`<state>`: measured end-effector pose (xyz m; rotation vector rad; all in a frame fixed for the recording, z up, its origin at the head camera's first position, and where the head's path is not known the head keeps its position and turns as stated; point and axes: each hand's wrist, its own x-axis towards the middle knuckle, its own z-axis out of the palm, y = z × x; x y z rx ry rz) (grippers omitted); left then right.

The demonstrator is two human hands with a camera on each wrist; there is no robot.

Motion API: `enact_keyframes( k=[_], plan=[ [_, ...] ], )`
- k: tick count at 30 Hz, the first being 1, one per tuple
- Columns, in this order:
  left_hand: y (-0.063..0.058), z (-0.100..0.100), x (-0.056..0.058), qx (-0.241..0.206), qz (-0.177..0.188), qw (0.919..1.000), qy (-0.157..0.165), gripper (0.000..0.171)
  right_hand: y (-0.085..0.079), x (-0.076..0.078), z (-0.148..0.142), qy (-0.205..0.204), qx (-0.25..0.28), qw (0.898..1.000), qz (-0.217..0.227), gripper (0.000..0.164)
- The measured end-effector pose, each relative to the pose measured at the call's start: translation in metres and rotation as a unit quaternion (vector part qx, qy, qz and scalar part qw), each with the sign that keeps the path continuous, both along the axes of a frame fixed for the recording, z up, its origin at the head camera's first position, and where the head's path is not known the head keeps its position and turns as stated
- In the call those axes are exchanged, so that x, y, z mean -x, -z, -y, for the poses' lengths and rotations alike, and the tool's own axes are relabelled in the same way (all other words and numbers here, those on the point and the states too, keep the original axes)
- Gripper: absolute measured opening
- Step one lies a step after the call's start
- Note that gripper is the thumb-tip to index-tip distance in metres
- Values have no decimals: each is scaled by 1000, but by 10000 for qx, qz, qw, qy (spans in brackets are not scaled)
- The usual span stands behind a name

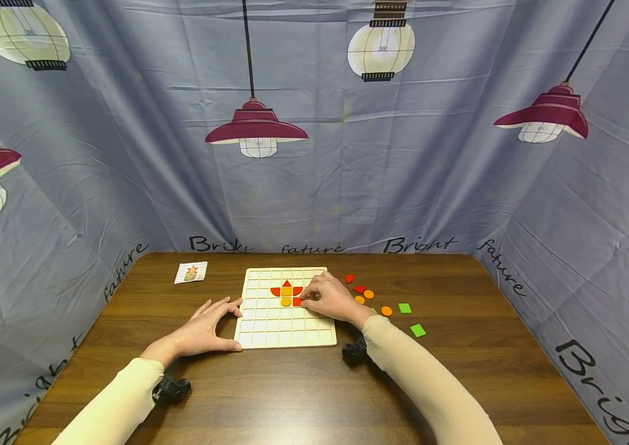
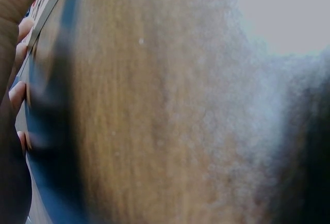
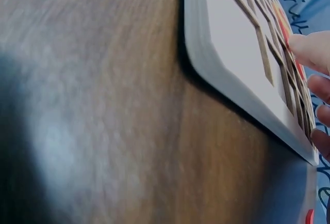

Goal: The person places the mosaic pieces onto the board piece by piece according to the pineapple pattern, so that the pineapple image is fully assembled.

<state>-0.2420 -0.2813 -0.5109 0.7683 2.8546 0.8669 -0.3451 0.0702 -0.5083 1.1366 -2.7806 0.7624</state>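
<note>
A white gridded board lies on the table, with red and orange shape pieces set in its middle cells. My right hand reaches over the board's right side. Its thumb and forefinger pinch a red piece at a cell right of an orange circle. An orange square and a red triangle stand in line above that circle. My left hand rests at the board's left edge, thumb at the near corner, fingertips farther up. The right wrist view shows the thumb against red.
Right of the board lie loose red pieces, orange circles and green squares. A small card printed with a coloured pattern on a grid lies at the back left. Printed curtains surround the wooden table.
</note>
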Motion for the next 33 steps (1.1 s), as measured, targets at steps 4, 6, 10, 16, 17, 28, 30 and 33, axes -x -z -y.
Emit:
enact_keyframes(
  k=[4,6,10,16,17,28,30,33],
  plan=[
    [-1,0,0,9,52,10000,14,66,-3,-1,-5,130,-19,9999,108,10],
    [-1,0,0,-10,77,10000,21,66,-5,-1,-12,203,-13,9996,214,12],
    [-2,0,0,-34,71,10000,22,66,-11,2,-33,422,62,9987,294,15],
    [-1,0,-1,-21,61,10000,16,66,-13,8,-74,787,130,9966,188,17],
    [-1,0,-1,-24,60,10000,17,65,-13,9,-80,847,109,9962,182,18],
    [0,0,-1,-20,-26,10000,10,66,-7,13,-123,1586,-220,9870,-127,20],
    [0,0,0,-26,-27,10000,10,66,-6,14,-125,1695,-262,9851,-147,22],
    [0,0,0,-14,-26,10000,11,66,-5,15,-126,1781,-335,9832,-202,25]
  ],
)
